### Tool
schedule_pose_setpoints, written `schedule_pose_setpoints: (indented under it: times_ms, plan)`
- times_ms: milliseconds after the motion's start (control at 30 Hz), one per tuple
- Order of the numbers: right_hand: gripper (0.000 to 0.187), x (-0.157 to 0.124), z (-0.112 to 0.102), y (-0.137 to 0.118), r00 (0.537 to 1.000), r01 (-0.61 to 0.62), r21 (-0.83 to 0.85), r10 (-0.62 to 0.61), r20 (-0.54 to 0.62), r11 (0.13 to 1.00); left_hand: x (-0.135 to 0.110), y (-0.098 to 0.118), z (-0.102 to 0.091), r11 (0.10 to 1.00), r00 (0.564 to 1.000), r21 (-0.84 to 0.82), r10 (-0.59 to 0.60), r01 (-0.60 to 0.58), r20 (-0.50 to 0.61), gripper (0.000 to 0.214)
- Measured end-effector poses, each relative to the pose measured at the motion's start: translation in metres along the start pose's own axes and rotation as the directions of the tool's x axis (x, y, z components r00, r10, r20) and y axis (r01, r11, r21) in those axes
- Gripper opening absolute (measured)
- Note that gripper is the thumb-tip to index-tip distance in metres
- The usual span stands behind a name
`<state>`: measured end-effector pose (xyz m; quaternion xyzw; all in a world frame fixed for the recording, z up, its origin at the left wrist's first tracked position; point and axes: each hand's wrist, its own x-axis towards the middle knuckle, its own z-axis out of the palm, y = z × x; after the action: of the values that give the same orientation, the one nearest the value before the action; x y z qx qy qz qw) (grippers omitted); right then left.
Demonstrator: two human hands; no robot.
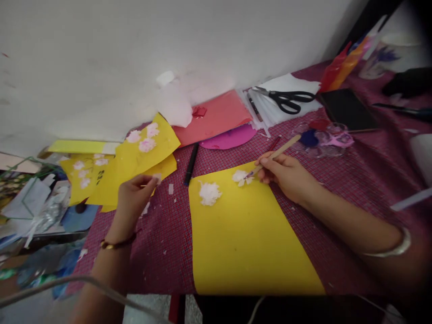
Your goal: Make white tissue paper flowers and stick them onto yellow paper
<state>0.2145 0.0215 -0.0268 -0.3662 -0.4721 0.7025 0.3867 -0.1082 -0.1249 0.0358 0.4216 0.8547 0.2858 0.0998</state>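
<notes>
Right hand (283,173) grips one slim pale wooden-looking stick (286,146), tip at the smaller of two fluffy white paper flowers (209,194) near the far edge of the rectangular yellow paper sheet (243,247) on the surface (162,265). Left hand (135,195) pinches one small whitish scrap (157,178). Best: light tip pressure, sheet kept flat, petals uncrushed. Also: one black-handled pair of metal scissors (286,98), one slim black pen (191,164).

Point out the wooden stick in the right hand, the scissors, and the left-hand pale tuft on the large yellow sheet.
Wooden stick (285,147): head view, the bare upper shaft.
Scissors (277,96): head view, black handle near the pivot.
Pale tuft (209,194): head view, middle of its ruffled top.
</notes>
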Motion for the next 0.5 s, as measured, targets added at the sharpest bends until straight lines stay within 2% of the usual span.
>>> schedule_pose_setpoints:
  times_ms: [33,67,100,133,200,300,400,500]
  plan:
    - [0.016,-0.001,0.001,-0.001,1.0,0.015,0.009,-0.015,-0.001,1.0,-0.004,0.013,0.003,0.962,0.998,-0.267,-0.045,0.053,0.034,0.021]
    - [0.018,-0.002,0.003,-0.003,0.999,0.035,0.016,-0.035,0.001,0.999,-0.009,0.026,0.009,0.864,0.991,-0.49,-0.058,0.112,0.124,0.019]
    - [0.019,-0.003,0.004,-0.006,0.998,0.064,0.024,-0.064,0.005,0.998,-0.015,0.041,0.017,0.75,0.974,-0.636,-0.05,0.183,0.222,0.016]
    - [0.021,-0.006,0.006,-0.008,0.995,0.101,0.034,-0.101,0.014,0.994,-0.02,0.055,0.026,0.662,0.949,-0.704,-0.037,0.258,0.312,0.015]
    - [0.024,-0.012,0.009,-0.013,0.98,0.188,0.049,-0.19,0.05,0.981,-0.031,0.079,0.048,0.57,0.895,-0.734,-0.005,0.37,0.447,0.016]
    - [0.025,-0.021,0.015,-0.017,0.951,0.281,0.041,-0.283,0.123,0.959,-0.041,0.1,0.079,0.56,0.847,-0.714,0.038,0.421,0.53,0.021]
    - [0.022,-0.027,0.019,-0.015,0.925,0.331,0.011,-0.327,0.192,0.943,-0.046,0.105,0.099,0.572,0.833,-0.704,0.063,0.421,0.549,0.026]
    - [0.016,-0.029,0.021,-0.012,0.905,0.376,-0.08,-0.347,0.247,0.923,-0.049,0.105,0.104,0.583,0.818,-0.688,0.065,0.433,0.571,0.026]
